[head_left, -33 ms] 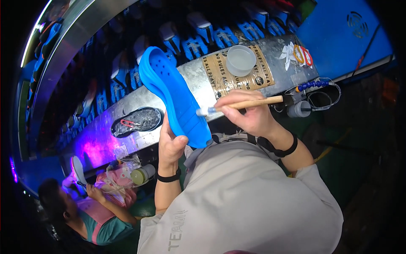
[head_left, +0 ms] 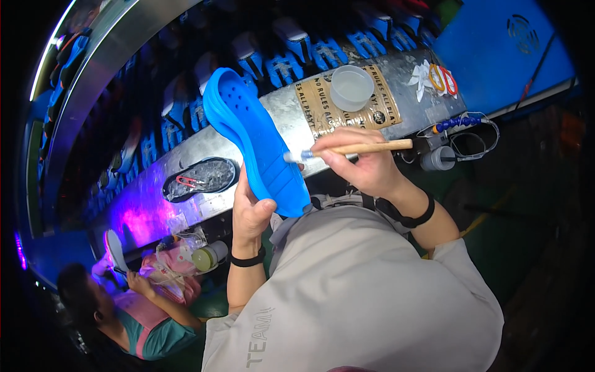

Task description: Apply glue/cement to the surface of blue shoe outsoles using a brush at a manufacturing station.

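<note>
Head view: a blue shoe sole [head_left: 254, 139] is held up by the left hand [head_left: 251, 214], slanted from far left to near right across the view of a metal bench [head_left: 415, 102]. The left thumb is laid against the sole's left side toward the near end; the other fingers are curled behind it, mostly hidden. A wooden-handled brush [head_left: 375, 147] is gripped by the right hand [head_left: 365, 167], its thumb and fingers closed round the handle. The pale bristles are set at the sole's inner surface, by its right edge.

Beyond the right hand, a clear bowl [head_left: 352, 88] is rested on a brown printed sheet [head_left: 316, 102]. Farther right, orange and red loop handles [head_left: 436, 79] are seen beside crumpled white paper [head_left: 421, 80]. Left of the sole, a red object [head_left: 186, 180] is contained in a dark oval tray [head_left: 232, 172]. At near left, a pale sole [head_left: 114, 249] is held by a co-worker [head_left: 133, 310].
</note>
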`<state>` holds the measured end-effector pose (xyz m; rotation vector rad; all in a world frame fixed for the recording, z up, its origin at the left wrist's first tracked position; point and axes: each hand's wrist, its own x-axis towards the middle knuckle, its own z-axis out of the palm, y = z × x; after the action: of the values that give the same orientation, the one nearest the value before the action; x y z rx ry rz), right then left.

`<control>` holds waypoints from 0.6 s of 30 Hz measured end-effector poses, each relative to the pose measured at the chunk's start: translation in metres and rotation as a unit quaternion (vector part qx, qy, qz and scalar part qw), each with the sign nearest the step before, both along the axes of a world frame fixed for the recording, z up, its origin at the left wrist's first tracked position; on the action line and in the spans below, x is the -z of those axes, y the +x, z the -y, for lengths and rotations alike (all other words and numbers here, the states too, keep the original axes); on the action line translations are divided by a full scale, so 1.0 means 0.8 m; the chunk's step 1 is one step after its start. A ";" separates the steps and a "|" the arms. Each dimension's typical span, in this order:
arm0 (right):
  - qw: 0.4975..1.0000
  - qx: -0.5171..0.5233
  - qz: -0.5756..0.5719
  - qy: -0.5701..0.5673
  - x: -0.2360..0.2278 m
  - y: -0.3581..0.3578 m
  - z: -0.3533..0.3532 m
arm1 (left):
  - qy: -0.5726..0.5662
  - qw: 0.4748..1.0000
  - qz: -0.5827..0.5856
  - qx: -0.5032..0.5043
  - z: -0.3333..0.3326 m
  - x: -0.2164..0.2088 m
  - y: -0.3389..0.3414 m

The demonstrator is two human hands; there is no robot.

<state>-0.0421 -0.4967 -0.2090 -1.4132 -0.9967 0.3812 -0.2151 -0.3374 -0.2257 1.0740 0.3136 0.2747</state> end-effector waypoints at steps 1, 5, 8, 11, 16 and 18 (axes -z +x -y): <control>0.999 0.017 0.011 0.029 0.009 0.001 -0.008 | -0.001 1.000 -0.001 0.004 0.002 -0.001 0.001; 1.000 -0.001 0.031 0.000 0.012 -0.002 -0.006 | 0.013 1.000 0.001 0.001 0.001 -0.003 0.004; 0.997 -0.015 0.079 0.013 0.013 -0.006 -0.001 | 0.028 0.999 0.003 -0.021 -0.003 0.003 -0.001; 0.998 -0.036 0.059 -0.008 0.003 -0.010 0.006 | 0.029 0.999 -0.005 -0.018 -0.006 0.003 -0.001; 0.997 -0.075 0.008 -0.029 -0.003 -0.009 0.017 | 0.032 0.999 -0.010 0.002 -0.007 0.006 -0.002; 0.997 -0.034 -0.067 0.026 -0.003 -0.005 0.024 | -0.165 0.985 0.047 -0.034 -0.003 0.003 -0.001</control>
<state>-0.0460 -0.5156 -0.2065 -1.2918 -0.9413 0.4897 -0.2159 -0.3352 -0.2279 0.7213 0.2994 0.3216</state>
